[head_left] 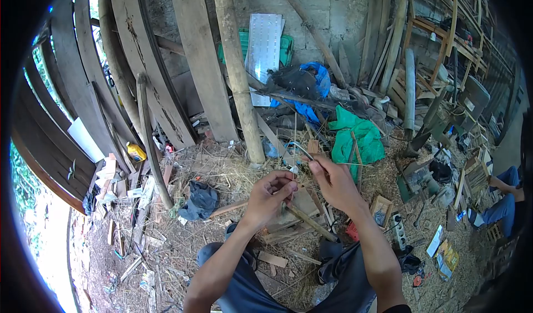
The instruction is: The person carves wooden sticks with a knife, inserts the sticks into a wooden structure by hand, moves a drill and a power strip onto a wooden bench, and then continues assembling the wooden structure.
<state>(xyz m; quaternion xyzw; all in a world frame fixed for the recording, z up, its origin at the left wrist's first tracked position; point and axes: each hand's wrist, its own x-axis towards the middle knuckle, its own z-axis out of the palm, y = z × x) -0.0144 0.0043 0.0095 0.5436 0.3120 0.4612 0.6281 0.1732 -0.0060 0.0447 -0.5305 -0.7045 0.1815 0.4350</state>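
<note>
In front of my knees, my left hand (272, 197) is closed, thumb against the fingers, on a thin pale strip (295, 130) that stands upright above it. Something small and white (293, 170) shows at its fingertips. Close by on the right, my right hand (336, 182) is wrapped around a slim grey metal tool (302, 150), whose tip points up and left towards the strip. Its exact kind is hidden by the fingers. Below both hands a round wooden stick (311, 222) slants down to the right, near my shoe.
Wooden scraps and straw litter the ground. A black cloth (199, 200) lies left and a green plastic sheet (360, 138) ahead. A bamboo pole (239, 74) stands before me. At right are a power strip (398, 230) and another person's leg (502, 205).
</note>
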